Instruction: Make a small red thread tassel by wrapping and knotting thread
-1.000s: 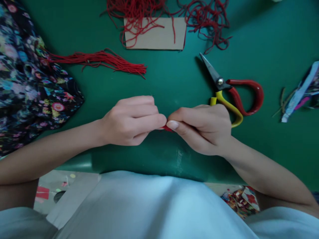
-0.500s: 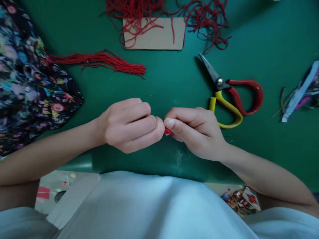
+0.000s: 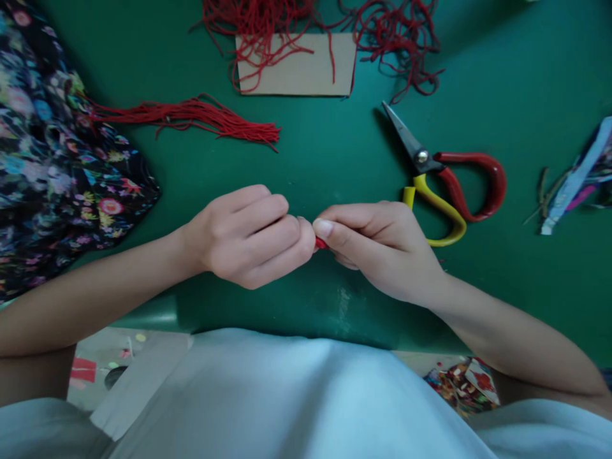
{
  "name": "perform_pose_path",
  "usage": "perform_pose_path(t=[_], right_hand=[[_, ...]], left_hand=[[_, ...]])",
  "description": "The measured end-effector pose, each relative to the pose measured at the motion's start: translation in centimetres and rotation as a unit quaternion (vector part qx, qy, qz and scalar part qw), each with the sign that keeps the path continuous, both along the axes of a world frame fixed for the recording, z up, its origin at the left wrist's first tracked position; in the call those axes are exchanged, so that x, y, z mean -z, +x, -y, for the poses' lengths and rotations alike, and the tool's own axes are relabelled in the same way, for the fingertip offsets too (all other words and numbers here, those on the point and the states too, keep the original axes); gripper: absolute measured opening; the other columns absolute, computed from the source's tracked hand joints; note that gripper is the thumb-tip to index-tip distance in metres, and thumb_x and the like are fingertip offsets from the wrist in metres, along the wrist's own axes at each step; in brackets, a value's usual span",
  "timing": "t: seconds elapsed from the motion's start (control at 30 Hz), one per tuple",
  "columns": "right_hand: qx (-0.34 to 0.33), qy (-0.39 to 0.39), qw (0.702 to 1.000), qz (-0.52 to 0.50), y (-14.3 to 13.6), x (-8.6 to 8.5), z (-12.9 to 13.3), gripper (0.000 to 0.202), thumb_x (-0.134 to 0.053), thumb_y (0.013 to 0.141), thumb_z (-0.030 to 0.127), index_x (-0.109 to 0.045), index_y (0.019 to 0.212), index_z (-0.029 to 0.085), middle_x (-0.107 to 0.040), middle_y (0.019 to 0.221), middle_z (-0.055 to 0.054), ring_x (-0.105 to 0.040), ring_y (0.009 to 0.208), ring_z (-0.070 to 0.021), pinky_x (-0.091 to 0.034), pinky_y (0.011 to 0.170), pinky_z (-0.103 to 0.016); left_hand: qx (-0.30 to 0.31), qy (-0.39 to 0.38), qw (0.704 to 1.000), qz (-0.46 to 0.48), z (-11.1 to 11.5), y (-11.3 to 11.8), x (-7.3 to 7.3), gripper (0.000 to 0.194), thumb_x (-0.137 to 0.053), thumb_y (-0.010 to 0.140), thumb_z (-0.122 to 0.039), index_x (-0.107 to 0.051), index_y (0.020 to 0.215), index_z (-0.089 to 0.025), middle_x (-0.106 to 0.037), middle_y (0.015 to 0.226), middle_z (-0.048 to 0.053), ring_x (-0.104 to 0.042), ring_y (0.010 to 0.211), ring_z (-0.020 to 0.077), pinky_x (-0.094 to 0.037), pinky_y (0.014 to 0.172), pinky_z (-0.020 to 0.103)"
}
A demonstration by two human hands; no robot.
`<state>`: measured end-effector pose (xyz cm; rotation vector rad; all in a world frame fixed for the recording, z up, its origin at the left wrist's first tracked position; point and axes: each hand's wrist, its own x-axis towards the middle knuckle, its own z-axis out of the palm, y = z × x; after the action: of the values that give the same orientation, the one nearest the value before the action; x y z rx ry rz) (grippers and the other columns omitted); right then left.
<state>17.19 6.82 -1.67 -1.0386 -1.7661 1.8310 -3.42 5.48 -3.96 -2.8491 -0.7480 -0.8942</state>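
Note:
A small bit of red cord [image 3: 320, 243] shows between my two hands, its rest hidden by the fingers. My left hand [image 3: 255, 237] is closed over one side of it, knuckles up, with its fingertips out of sight. My right hand [image 3: 382, 245] pinches the other side between thumb and forefinger. The fingertips of both hands meet or nearly touch. Just beyond my right hand lie scissors [image 3: 423, 167] with one red and one yellow handle, blades pointing away.
A bundle of red cords [image 3: 201, 118] lies at the left, its end by a dark floral cloth [image 3: 76, 172]. Tangled red cord [image 3: 401, 38] partly covers a cardboard piece [image 3: 296, 76] at the back. Strips of fabric [image 3: 576, 178] lie at the right on the green table [image 3: 329, 166].
Both hands have shifted slightly away from my body. The right hand has turned a little, and less of the red cord shows between the fingers.

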Motion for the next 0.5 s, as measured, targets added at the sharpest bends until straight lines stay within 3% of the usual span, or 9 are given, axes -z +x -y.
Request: perform_pose_path(t=[0.2, 0.33, 0.5], right_hand=[[-0.026, 0.12, 0.989, 0.085, 0.34, -0.31, -0.32, 0.041, -0.046, 0.101, 0.033, -0.054, 0.065, 0.016, -0.036, 0.051, 0.007, -0.029, 0.047, -0.0052, -0.031, 0.048, -0.02], [-0.014, 0.149, 0.984, 0.093, 0.38, -0.06, -0.1, 0.039, -0.045, 0.102, 0.034, -0.057, 0.07, 0.017, -0.043, 0.053, 0.007, -0.034, 0.047, -0.0054, -0.033, 0.049, -0.02], [0.013, 0.233, 0.966, 0.108, 0.35, 0.28, 0.34, 0.037, -0.045, 0.102, 0.036, -0.06, 0.075, 0.017, -0.054, 0.057, 0.005, -0.043, 0.048, -0.0053, -0.033, 0.047, -0.019]], left_hand=[[-0.046, -0.195, 0.98, 0.001, 0.6, 0.36, 0.24, 0.02, -0.049, 0.096, -0.027, -0.064, 0.083, -0.021, -0.049, 0.059, -0.001, -0.053, 0.053, 0.0122, -0.034, 0.046, 0.03], [-0.07, -0.242, 0.968, 0.02, 0.87, 0.64, 0.57, 0.028, -0.044, 0.099, -0.028, -0.063, 0.079, -0.021, -0.046, 0.058, -0.001, -0.051, 0.052, 0.0125, -0.032, 0.048, 0.03], [-0.079, -0.25, 0.964, 0.044, 0.95, 0.65, 0.65, 0.029, -0.042, 0.099, -0.029, -0.059, 0.078, -0.021, -0.051, 0.064, 0.001, -0.055, 0.063, 0.0162, -0.039, 0.057, 0.033]])
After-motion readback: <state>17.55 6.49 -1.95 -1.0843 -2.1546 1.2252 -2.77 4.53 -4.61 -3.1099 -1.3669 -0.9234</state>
